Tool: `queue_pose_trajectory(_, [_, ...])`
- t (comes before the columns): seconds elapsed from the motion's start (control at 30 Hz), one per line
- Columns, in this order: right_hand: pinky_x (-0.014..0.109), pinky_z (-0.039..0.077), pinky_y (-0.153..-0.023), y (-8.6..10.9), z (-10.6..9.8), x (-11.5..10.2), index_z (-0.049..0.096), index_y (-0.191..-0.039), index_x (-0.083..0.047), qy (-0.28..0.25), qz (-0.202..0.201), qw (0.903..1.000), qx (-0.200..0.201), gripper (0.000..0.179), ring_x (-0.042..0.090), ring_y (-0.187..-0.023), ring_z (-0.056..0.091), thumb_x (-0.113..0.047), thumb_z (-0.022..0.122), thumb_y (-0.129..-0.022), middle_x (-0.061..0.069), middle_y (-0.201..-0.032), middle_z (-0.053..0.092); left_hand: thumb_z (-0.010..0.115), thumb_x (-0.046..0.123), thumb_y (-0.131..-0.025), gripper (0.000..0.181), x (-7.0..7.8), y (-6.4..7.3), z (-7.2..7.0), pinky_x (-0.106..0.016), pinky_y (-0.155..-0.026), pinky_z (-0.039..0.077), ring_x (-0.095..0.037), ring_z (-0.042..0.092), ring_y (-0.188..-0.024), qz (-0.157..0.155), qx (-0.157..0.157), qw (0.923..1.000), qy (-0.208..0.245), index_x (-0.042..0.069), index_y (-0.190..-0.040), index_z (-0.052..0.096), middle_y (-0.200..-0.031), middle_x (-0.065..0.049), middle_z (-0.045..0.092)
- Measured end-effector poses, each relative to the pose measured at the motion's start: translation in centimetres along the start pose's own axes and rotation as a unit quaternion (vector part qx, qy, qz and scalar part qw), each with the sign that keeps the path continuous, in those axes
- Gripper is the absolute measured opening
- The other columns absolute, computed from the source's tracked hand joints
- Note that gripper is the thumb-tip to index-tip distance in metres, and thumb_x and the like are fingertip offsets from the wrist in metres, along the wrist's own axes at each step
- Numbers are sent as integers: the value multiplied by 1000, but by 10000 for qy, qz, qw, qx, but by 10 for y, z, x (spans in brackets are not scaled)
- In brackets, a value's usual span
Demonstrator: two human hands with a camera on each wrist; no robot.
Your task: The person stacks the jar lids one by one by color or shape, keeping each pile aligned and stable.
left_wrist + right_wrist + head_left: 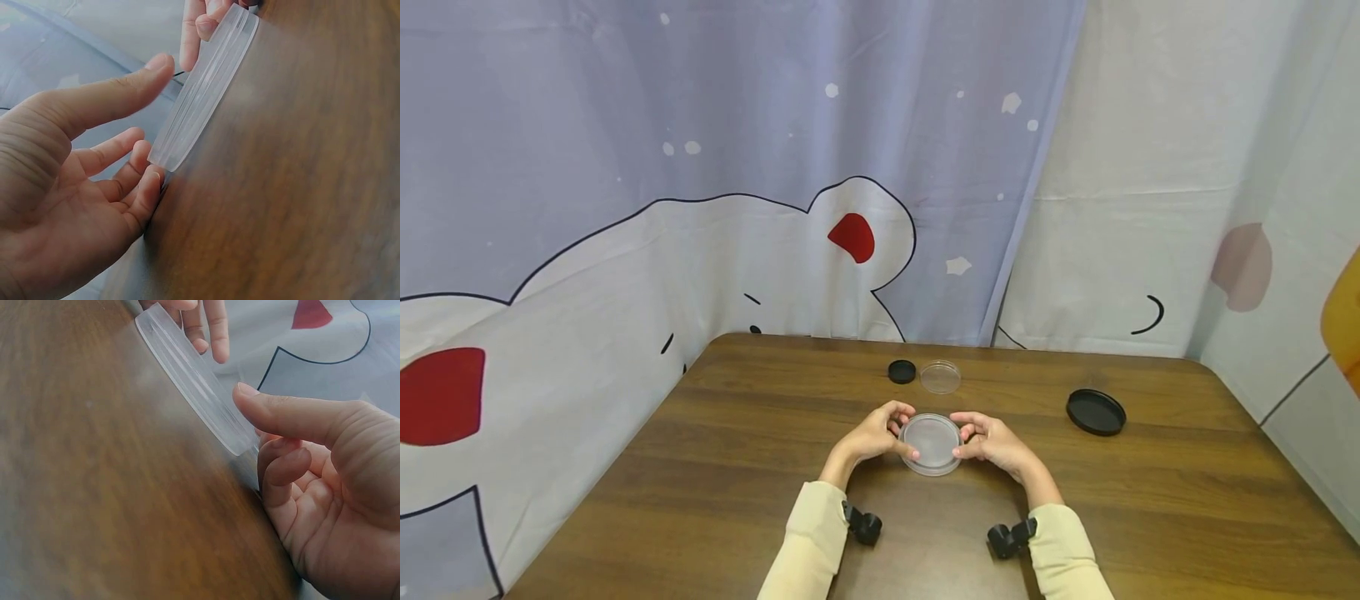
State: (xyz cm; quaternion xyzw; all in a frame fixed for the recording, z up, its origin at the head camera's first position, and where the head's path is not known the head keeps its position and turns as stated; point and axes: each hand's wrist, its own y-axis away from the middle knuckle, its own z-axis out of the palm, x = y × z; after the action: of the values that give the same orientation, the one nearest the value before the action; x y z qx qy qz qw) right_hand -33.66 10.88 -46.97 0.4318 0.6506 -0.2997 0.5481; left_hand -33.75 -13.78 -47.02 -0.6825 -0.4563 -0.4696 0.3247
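Observation:
A clear round petri dish (931, 443) lies flat on the table between the two hands. Its side looks layered in the left wrist view, like a lid over a base. At its left is my left hand (876, 435), fingers loosely bent by the rim, the thumb raised apart from it. My right hand (994, 445) is at the opposite side; in the right wrist view its thumb hovers close to the dish's upper edge while the other fingers bend loosely beside it. Neither hand visibly pinches the dish, though fingertip contact at the rim is hard to tell.
Behind the dish stand a small black round lid or dish (902, 372) and a smaller clear dish (941, 377), side by side. A larger black round shallow lid or dish (1096, 412) is farther right. A printed curtain (760, 267) hangs along the wooden table's (737, 433) back edge.

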Motion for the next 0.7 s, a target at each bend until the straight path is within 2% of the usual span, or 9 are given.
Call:
queue_pose_trajectory(0.23, [18, 37, -58, 0, -1, 2, 43, -139, 9, 33, -46, 10000, -35, 67, 5, -68, 46, -3, 72, -79, -3, -85, 51, 83, -3, -68, 67, 0, 0, 0, -24, -76, 40, -18, 46, -87, 66, -7, 10000, 51, -6, -128, 52, -107, -16, 53])
queue_pose_trajectory(0.47, [19, 39, -60, -1, -2, 3, 46, -138, 7, 95, 84, 9999, 45, 65, 5, -71, 48, -5, 73, -80, -4, -86, 52, 82, -3, -69, 64, 1, 1, -1, -22, -76, 40, -18, 46, -87, 143, -22, 9999, 49, -7, -127, 54, -106, -15, 54])
queue_pose_trajectory(0.6, [20, 43, -63, 0, -3, 3, 45, -139, 6, 1, 130, 9998, 124, 64, 5, -72, 50, -9, 72, -83, -4, -89, 53, 81, -3, -72, 62, -2, 2, 0, -20, -76, 41, -17, 48, -87, 177, 109, 9993, 310, -7, -127, 53, -106, -16, 55])
queue_pose_trajectory(0.7, [20, 47, -69, -1, -2, 3, 41, -143, 4, -308, 277, 9989, 197, 65, 6, -79, 53, -13, 70, -87, 1, -102, 55, 79, 2, -77, 61, -4, 7, -1, -19, -75, 43, -15, 48, -87, -11, 239, 9979, 608, -5, -131, 51, -107, -15, 54])
